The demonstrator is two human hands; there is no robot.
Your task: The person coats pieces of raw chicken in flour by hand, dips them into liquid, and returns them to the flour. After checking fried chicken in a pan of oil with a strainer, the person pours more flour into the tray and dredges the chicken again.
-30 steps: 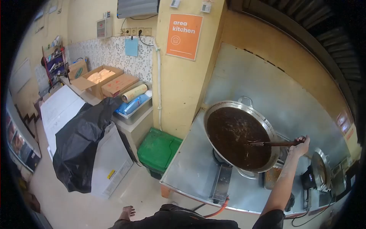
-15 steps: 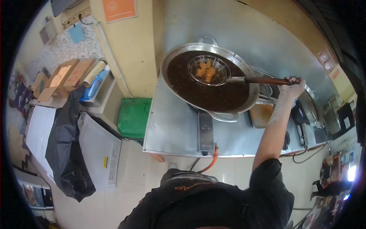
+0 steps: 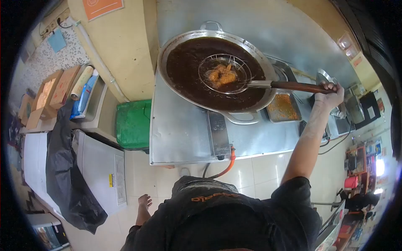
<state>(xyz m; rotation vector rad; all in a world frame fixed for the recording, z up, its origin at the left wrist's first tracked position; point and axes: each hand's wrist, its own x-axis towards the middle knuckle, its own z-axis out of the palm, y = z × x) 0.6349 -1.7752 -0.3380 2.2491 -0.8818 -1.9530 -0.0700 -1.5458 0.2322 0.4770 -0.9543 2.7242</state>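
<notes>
Right hand (image 3: 329, 94) holds strainer (image 3: 248, 76) of apparently fried pieces (image 3: 222, 76) in wok (image 3: 169, 83).

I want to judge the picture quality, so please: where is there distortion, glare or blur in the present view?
Head view: dark rounded borders and a strongly curved scene, like a wide lens; bright overexposed spots at the far right; pale reflections on the floor tiles; soft sheen on the metal counter; small lettering on the stove hard to read.

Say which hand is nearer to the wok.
The right hand, gripping the strainer handle just beyond the wok. The left hand hangs low beside the body, farther away.
</notes>
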